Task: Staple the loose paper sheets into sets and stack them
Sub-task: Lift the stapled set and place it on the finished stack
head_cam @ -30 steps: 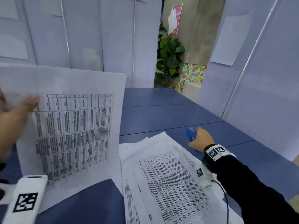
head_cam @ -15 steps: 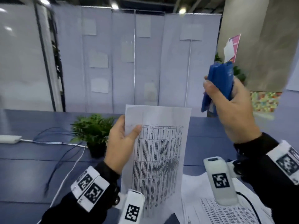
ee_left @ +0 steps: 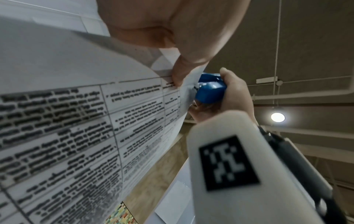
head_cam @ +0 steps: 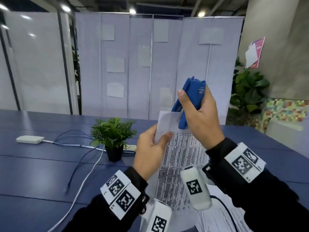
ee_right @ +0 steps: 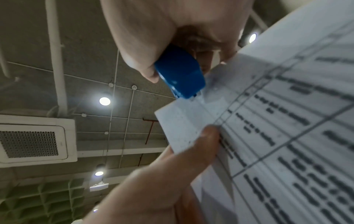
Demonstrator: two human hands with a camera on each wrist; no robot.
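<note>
Nearest to the person, more loose printed sheets (head_cam: 222, 220) are lying flat on the blue counter (head_cam: 41, 173), low on the right; they are not yet stapled, so I think the job is only partly done.

A little farther out, the left hand (head_cam: 150, 148) is holding a set of printed paper sheets (head_cam: 175, 164) up in the air, above the counter; its thumb (ee_right: 203, 142) is pressing on the front and its other fingers are curled behind, so it is pinching the sheets just below the top left corner; the long side of the sheets is running up and down, and the top is leaning away from the person.

Just past that, the right hand (head_cam: 199, 118) is wrapping around a blue stapler (head_cam: 187, 101); thumb on one side, fingers on the other, gripping it tight; the stapler is standing almost upright, its long side tilting from top right down to lower left, and its mouth is pointing down at the corner; the corner is sitting inside the open mouth, right above the left thumb; the right hand is the closer one to that spot; I think a squeeze comes next, and the thumb is near, so care is needed.

Farther back, a small potted plant (head_cam: 113, 138) is standing on the counter.
</note>
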